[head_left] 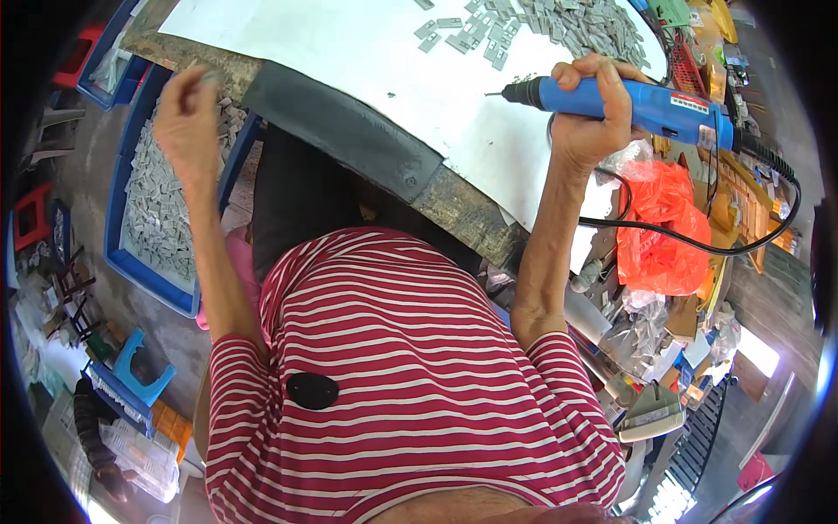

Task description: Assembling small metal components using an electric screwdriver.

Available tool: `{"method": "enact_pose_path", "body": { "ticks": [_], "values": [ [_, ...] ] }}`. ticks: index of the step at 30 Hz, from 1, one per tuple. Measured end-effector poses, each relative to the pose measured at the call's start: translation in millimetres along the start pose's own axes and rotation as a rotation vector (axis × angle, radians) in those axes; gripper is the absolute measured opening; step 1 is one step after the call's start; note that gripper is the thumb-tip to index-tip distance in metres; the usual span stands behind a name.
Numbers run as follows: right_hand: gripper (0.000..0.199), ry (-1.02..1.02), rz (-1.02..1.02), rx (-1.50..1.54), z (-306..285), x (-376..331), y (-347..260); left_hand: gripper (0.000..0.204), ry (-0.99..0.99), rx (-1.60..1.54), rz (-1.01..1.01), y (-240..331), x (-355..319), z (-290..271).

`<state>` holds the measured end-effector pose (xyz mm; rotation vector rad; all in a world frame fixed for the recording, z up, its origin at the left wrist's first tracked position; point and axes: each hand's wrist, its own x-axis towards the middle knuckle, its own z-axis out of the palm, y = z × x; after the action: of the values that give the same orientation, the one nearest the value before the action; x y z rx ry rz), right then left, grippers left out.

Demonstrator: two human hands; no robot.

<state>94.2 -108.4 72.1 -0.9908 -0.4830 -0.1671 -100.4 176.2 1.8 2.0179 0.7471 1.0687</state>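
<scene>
My right hand is wrapped round a blue electric screwdriver. Its thin bit points left over the white table sheet, and a black cord trails from its rear end. Over the inner edge of a blue crate hovers my left hand, its fingers curled and smeared by motion. Whether anything small sits in those fingertips cannot be made out. Many small flat grey pieces fill the crate beneath. Similar grey pieces are heaped on the far part of the sheet.
A dark pad covers part of the worn table edge before me. To the right lie an orange-red plastic bag, clear bags and boxes. On the left floor stand a light-blue stool and red stools.
</scene>
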Motion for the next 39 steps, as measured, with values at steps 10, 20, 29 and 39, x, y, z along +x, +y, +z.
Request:
{"method": "enact_pose_path", "body": {
  "ticks": [10,20,29,39],
  "values": [
    [0.015,0.045,0.213,0.171,3.4,-3.7,-7.9,0.018,-0.091,0.016,0.104,29.4,-16.2,15.9],
    [0.015,0.055,0.288,0.317,-12.7,2.2,-13.7,0.021,-0.623,-0.31,0.354,109.7,-62.6,108.7],
    [0.016,0.051,0.331,0.369,-10.9,1.4,-10.2,0.012,-0.597,-0.343,0.345,106.0,-67.0,115.0],
    [0.014,0.043,0.302,0.34,-11.1,0.3,-16.9,0.011,-0.676,-0.453,0.156,110.4,-69.6,113.9]
  ]
}}
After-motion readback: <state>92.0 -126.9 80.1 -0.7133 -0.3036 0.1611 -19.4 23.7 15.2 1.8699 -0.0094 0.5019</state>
